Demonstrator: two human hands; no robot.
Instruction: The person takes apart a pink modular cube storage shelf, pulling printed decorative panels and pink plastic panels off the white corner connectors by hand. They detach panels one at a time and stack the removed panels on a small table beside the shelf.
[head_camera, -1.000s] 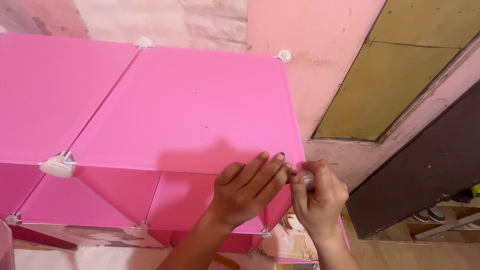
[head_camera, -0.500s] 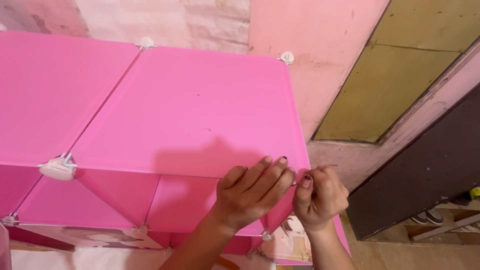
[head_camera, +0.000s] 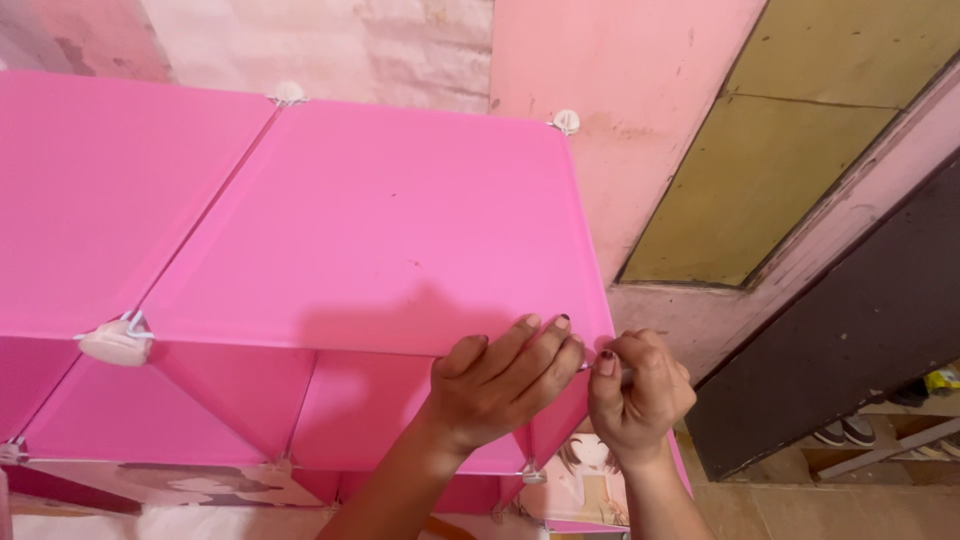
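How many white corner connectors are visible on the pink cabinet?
5: two at the top panel's back corners, one front-left, two lower on the front. Another may be hidden behind the right hand.

The pink top panel (head_camera: 370, 220) lies bare and open to reach; the wall (head_camera: 600, 60) blocks behind it.

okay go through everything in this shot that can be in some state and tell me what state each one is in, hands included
left hand: fingers curled over the front edge of the pink top panel, gripping it.
right hand: closed in a pinch at the panel's front right corner; what it pinches is hidden.
pink top panel: lying flat, seated in white corner connectors.
front left connector: fitted on the panel joint.
back right connector: fitted.
door: open, leaning inward.
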